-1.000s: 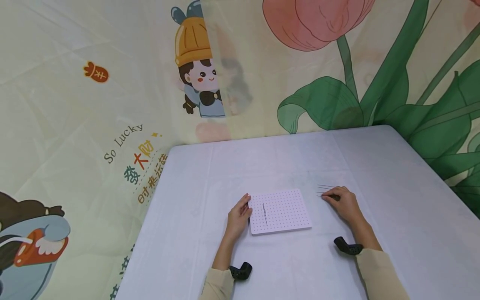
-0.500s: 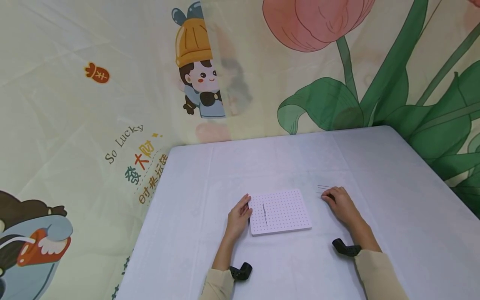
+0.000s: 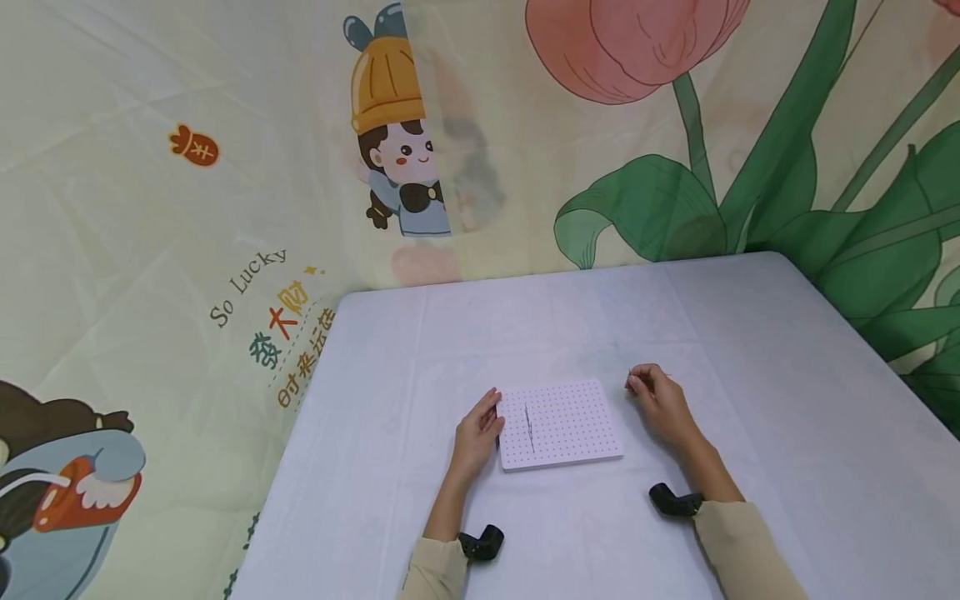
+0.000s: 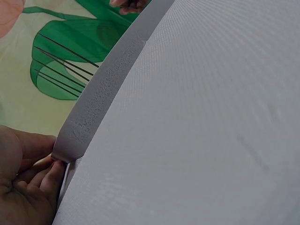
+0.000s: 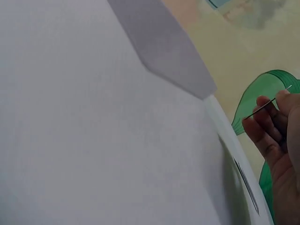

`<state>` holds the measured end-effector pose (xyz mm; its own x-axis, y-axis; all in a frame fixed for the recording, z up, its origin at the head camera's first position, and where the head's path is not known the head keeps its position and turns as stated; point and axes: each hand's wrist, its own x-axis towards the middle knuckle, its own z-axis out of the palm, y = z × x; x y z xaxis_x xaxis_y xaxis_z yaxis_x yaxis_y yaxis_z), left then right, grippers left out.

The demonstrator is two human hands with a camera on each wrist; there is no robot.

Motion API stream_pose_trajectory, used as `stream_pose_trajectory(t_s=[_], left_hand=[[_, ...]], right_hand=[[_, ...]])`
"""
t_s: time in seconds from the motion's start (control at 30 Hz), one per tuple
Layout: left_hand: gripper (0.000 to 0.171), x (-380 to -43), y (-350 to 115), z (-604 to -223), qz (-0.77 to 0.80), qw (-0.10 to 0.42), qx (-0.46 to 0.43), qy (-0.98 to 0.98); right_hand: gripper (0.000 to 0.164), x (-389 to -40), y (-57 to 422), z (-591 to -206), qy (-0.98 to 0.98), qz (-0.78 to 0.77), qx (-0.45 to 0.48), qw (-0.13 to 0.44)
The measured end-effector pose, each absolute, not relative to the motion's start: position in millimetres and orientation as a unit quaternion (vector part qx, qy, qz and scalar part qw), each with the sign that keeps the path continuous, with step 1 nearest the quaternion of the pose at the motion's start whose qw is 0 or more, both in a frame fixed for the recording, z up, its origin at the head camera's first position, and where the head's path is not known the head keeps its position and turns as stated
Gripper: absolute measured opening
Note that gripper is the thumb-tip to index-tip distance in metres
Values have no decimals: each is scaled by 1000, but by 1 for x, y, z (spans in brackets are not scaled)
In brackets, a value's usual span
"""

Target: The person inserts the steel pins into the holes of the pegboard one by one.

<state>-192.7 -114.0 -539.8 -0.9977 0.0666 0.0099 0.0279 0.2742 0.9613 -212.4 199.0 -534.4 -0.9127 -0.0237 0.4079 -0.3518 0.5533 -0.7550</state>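
A white pegboard (image 3: 570,429) with a grid of small holes lies on the table. Several thin dark metal needles (image 4: 65,72) stand upright in a row near its left side. My left hand (image 3: 476,437) holds the board's left edge; in the left wrist view thumb and fingers pinch its corner. Right of the board, my right hand (image 3: 663,406) is raised above the table and pinches one thin metal needle (image 5: 261,108) between thumb and fingers. Beneath it, more loose needles (image 5: 246,185) lie on the cloth; in the head view the hand hides them.
A white cloth covers the table (image 3: 420,350). Behind it hangs a printed backdrop (image 3: 495,125) with flowers and cartoon figures. A black wrist camera (image 3: 483,543) sits on the left wrist, another (image 3: 675,502) on the right.
My right hand has picked a needle up from the loose ones on the cloth and moved slightly left with it. The left hand and the board have stayed still.
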Motion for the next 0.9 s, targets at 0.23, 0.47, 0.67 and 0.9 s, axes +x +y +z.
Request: stream_pose_trajectory(t_s=[0.23,0.47,0.67,0.9], left_hand=[[43,-194,-113,-540,601,13,27,799],[44,-193,-113,-540,598,15,25,801],[43,-192,-114,-538,600,8,42,798],[43,-192,-116,-538,606,3,56,794]], right_hand=[[11,-218,158,-526,-802,566,126,145],[10,-209,109,-497,-791,576,170,118],[14,-205,80,-495,-787,567,224,98],[15,-205,68,-502,-783,560,252,98]])
